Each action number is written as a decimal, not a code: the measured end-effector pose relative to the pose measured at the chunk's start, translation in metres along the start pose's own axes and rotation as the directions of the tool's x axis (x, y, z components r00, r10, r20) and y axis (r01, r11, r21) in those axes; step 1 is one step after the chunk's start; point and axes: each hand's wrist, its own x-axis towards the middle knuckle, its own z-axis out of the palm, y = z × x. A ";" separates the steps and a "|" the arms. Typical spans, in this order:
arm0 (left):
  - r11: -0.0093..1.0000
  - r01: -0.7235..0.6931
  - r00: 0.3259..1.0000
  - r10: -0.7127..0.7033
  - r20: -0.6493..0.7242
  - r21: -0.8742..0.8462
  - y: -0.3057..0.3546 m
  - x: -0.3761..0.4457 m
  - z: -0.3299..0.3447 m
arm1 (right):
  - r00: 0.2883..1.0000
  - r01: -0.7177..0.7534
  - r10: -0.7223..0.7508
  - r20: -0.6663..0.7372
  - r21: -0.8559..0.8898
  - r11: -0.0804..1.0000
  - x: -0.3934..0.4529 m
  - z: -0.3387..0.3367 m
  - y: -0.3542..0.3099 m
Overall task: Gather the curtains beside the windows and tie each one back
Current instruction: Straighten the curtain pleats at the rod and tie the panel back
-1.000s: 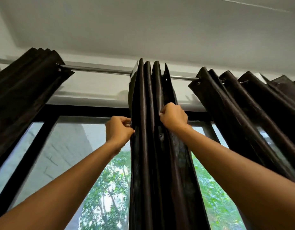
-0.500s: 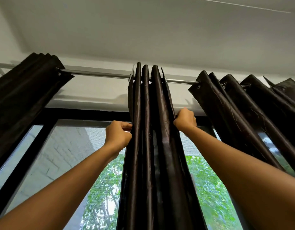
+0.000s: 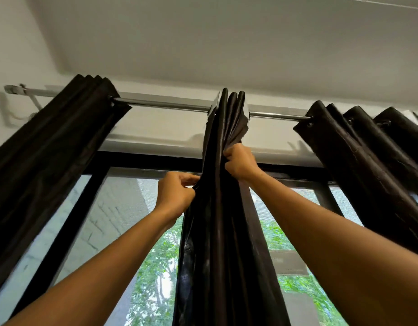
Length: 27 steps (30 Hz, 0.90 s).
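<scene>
Up near the ceiling, on a metal curtain rod (image 3: 161, 105): 3 dark curtain panels, seen from below. Middle curtain (image 3: 223, 208) bunched into tight vertical pleats at the rod's centre, hanging straight down in front of the black window frame (image 3: 142, 161). Left hand (image 3: 175, 192) raised, fingers curled and pinching the left edge of the middle curtain a little below the frame's top bar. Right hand (image 3: 240, 161) higher, fist clenched round the folds on the curtain's right side, close under the rod, fabric puckered above the knuckles. Both forearms bare, reaching up from the lower corners. Left curtain (image 3: 52, 165) gathered at the rod's left end, fanning down toward the lower left; right curtain (image 3: 367, 161) in looser folds at the right, slanting off the right edge. Bare rod between each of the 3 panels. White wall and ceiling (image 3: 226, 43) above; brick wall and green trees (image 3: 156, 278) visible through the glass either side of the middle curtain. No tieback visible on any panel.
</scene>
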 end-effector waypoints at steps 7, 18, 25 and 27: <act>0.999 -0.013 1.000 0.013 -0.001 0.043 -0.026 0.012 -0.071 | 0.991 0.109 -0.115 0.071 0.080 0.991 0.012 0.053 -0.097; 0.929 0.089 0.995 -0.097 0.004 0.358 -0.043 0.004 -0.087 | 0.965 -0.259 0.263 -0.002 -0.184 0.948 -0.055 0.014 -0.083; 0.912 0.088 0.995 -0.098 0.004 0.402 -0.036 -0.054 -0.096 | 0.967 -0.251 0.254 -0.013 -0.212 0.944 -0.131 0.013 -0.090; 0.910 0.120 0.993 -0.119 -0.027 0.397 -0.035 -0.073 -0.099 | 0.979 -0.204 0.196 -0.058 -0.207 0.957 -0.160 0.012 -0.096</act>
